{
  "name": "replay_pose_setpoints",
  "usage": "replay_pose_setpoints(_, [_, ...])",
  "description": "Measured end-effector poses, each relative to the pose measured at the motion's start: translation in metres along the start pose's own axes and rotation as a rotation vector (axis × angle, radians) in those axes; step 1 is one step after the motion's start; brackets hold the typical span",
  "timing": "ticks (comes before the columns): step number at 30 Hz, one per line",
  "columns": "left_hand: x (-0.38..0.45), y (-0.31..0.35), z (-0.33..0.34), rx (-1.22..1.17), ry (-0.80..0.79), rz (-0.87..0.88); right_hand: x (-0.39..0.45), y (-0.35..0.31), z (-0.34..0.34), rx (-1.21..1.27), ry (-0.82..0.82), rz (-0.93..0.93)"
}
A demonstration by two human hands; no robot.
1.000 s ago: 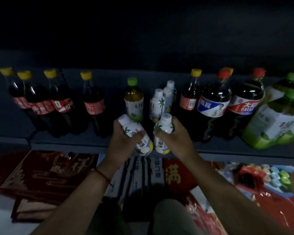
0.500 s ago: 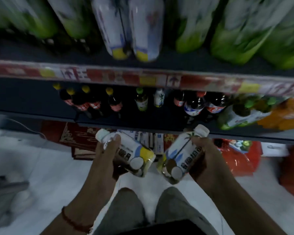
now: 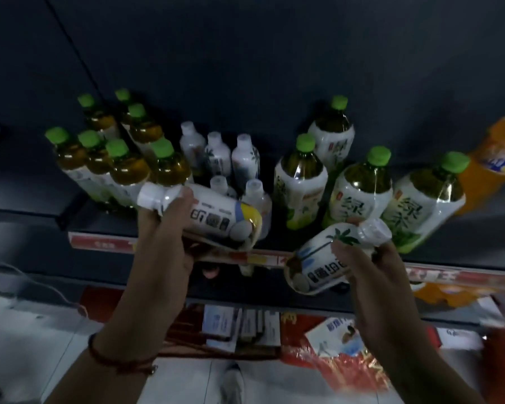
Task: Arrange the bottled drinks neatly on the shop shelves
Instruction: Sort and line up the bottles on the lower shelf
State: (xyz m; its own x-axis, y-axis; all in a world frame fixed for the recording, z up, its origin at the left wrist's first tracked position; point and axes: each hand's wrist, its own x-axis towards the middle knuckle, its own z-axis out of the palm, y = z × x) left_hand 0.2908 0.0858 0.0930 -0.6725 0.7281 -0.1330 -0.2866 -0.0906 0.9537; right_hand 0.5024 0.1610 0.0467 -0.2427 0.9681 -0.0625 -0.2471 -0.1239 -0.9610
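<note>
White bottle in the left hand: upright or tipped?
Tipped. The white bottle lies nearly sideways in the left hand, cap pointing left, yellow base right, in front of the shelf, unlike the upright white bottles behind.

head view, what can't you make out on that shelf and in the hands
- Head view: orange bottle, cut off by the right edge.
- Front white bottles on the shelf, lower parts hidden behind the bottle in the left hand.
- Right hand bottle label, too blurred to read.

At frame centre, white bottles (image 3: 216,154) fill the shelf (image 3: 27,208) gap between the small green-capped bottles (image 3: 123,167) and large tea bottles (image 3: 299,182); bare shelf lies far left.
</note>
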Motion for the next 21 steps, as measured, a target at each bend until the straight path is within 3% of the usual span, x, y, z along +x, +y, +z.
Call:
replay_pose_setpoints(4, [0.055, 0.036, 0.007, -0.093, -0.007, 0.149, 0.034, 0.016, 0.027, -0.219, 0.012, -0.174])
replay_pose_setpoints(7, [0.097, 0.059, 0.017, -0.007, -0.062, 0.233, 0.056, 0.041, 0.043, -0.345, 0.021, -0.267])
replay_pose_setpoints(12, [0.163, 0.054, 0.049, 0.583, -0.326, 0.401, 0.081, 0.076, 0.053, -0.580, 0.158, -0.344])
replay_pose_setpoints(21, [0.220, 0.002, 0.072, 1.083, -0.742, 0.373, 0.087, 0.095, 0.060, -0.848, 0.260, -0.400])
